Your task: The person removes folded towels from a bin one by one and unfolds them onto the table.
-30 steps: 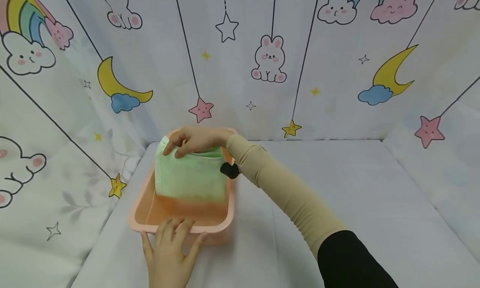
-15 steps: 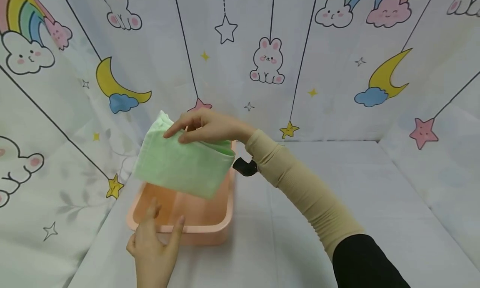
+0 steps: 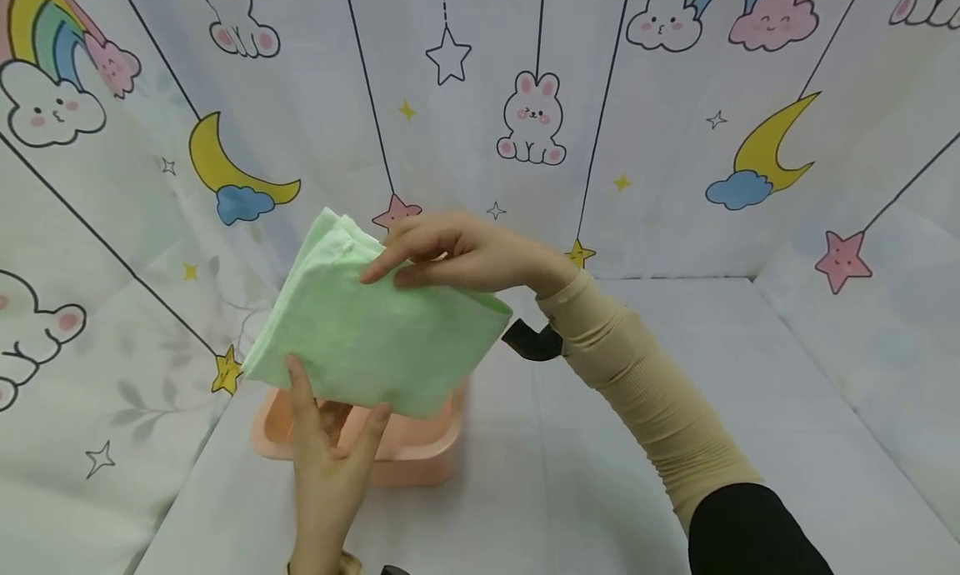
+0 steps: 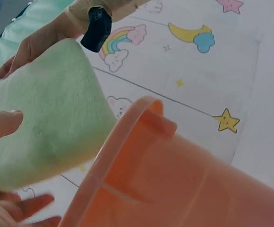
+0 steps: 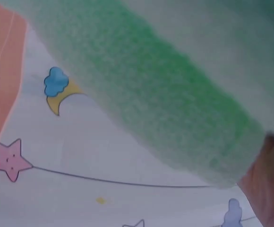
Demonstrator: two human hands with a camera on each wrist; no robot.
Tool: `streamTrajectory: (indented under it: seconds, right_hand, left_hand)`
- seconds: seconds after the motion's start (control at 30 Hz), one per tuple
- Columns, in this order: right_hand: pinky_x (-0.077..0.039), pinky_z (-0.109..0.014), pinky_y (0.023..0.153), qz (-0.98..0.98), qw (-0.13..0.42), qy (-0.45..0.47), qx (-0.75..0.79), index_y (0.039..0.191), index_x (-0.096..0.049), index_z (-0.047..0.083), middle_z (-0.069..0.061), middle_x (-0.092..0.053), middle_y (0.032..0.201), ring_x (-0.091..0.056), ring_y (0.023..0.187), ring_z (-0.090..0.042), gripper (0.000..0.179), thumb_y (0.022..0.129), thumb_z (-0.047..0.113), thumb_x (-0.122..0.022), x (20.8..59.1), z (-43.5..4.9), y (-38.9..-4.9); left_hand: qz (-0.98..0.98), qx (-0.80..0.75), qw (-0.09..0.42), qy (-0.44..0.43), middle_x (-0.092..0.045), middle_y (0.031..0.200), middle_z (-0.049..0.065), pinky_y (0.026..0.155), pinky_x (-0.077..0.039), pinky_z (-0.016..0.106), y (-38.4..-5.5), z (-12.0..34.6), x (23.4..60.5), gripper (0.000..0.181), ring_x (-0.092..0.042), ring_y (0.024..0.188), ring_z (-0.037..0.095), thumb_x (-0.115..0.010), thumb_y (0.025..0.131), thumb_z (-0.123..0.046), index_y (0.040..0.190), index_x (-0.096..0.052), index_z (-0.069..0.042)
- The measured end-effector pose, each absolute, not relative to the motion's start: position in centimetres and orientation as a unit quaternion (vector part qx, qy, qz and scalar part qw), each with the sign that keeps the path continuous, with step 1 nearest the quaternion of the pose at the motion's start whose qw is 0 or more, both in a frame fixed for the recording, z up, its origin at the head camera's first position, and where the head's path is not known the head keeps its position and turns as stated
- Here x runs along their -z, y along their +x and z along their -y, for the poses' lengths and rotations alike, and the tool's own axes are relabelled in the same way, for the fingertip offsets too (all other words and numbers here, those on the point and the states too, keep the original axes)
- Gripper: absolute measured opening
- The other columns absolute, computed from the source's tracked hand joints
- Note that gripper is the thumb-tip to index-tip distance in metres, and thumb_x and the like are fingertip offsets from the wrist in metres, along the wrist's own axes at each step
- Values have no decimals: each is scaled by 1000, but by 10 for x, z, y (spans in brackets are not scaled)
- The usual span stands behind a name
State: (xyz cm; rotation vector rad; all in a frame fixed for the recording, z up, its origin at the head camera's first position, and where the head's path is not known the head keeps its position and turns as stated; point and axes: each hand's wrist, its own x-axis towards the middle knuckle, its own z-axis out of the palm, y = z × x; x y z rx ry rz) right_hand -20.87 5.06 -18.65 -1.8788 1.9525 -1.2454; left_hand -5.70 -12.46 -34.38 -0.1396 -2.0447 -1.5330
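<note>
A folded pale green towel [image 3: 375, 342] hangs tilted over the peach plastic tub [image 3: 420, 471]. My right hand [image 3: 465, 254] pinches its top edge, thumb on the near face. Under the towel's lower edge is my left hand [image 3: 330, 467], its thumb and fingers spread and reaching up to the cloth. In the left wrist view the towel [image 4: 47, 109] lies between the left thumb [image 4: 4, 124] and the other fingers, beside the tub's rim [image 4: 113, 142]. Green cloth [image 5: 151, 94] fills much of the right wrist view and hides most of the right hand.
The tub stands on a white-covered table [image 3: 637, 442], its far part hidden behind the towel. A white curtain [image 3: 465, 142] printed with bunnies, moons and stars encloses the back and sides. A black wrist device [image 3: 534, 340] sits at the right wrist.
The right hand has lifted the towel up out of the tub, toward me and slightly right. My left hand has left the tub's near rim and risen to the towel's lower edge.
</note>
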Motion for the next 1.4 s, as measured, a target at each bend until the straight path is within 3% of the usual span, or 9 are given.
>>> streamTrajectory:
  seconds: [0.1,0.23,0.4,0.57,0.7,0.8,0.87,1.23,1.4]
  right_hand:
    - [-39,-25,69,-665,71,-605,433,115,-65,0,-5,-63,101,-48,87,-15,27,90,1,-55,186,-64,-207]
    - [-39,-26,69,-691,50,-574,436,117,-64,2,-3,-63,104,-48,87,-16,28,90,1,-55,188,-86,-207]
    - [-40,-24,68,-734,-4,-535,417,119,-64,7,2,-61,99,-48,81,-13,30,90,2,-56,196,-121,-205]
    - [-39,-23,63,-758,-41,-502,414,120,-63,6,1,-61,105,-45,74,-12,33,89,-2,-56,210,-156,-202]
    - [-45,-20,61,-789,-8,-432,437,127,-58,11,4,-56,122,-55,69,-11,38,90,3,-58,220,-186,-196]
    - [-53,-22,67,-816,23,-354,457,132,-54,14,6,-49,132,-66,78,-15,44,89,9,-60,224,-209,-187]
    - [-56,-26,72,-829,25,-310,464,134,-52,16,5,-48,133,-68,88,-18,47,88,11,-62,227,-222,-181]
    - [-56,-26,67,-850,9,-216,481,140,-44,15,9,-47,132,-66,83,-12,53,90,5,-58,268,-288,-168]
    - [-55,-27,66,-883,12,-119,455,140,-43,27,10,-43,133,-66,82,-8,54,90,20,-62,295,-308,-167]
  left_hand:
    - [725,601,312,-123,-20,151,10,89,-46,11,-59,120,346,100,-57,110,8,-63,78,15,151,-3,-16]
    - [669,635,326,-206,-30,145,11,84,-51,17,-64,113,345,94,-60,107,10,-58,75,24,149,-11,-10]
    - [694,617,307,-211,-38,135,5,78,-54,19,-71,99,336,87,-59,104,11,-59,78,19,149,-15,-7]
    - [707,622,266,-204,-41,127,6,70,-56,23,-78,82,326,85,-60,95,11,-60,80,14,149,-18,-10]
    - [699,659,207,-186,-39,132,10,70,-56,25,-85,64,317,85,-60,96,16,-59,82,11,150,-19,-20]
    - [695,677,169,-172,-40,134,9,72,-56,25,-93,50,312,82,-59,97,19,-59,84,7,149,-21,-28]
    - [698,675,160,-177,-42,133,9,71,-54,24,-99,40,310,79,-59,96,21,-59,85,4,148,-24,-27]
    - [749,623,71,-217,-34,144,-2,60,-50,21,-135,-11,317,73,-50,84,14,-57,87,-8,146,-23,-35]
    - [761,604,36,-236,-30,146,3,63,-51,19,-146,-35,328,76,-49,85,12,-60,87,-12,148,-20,-32]
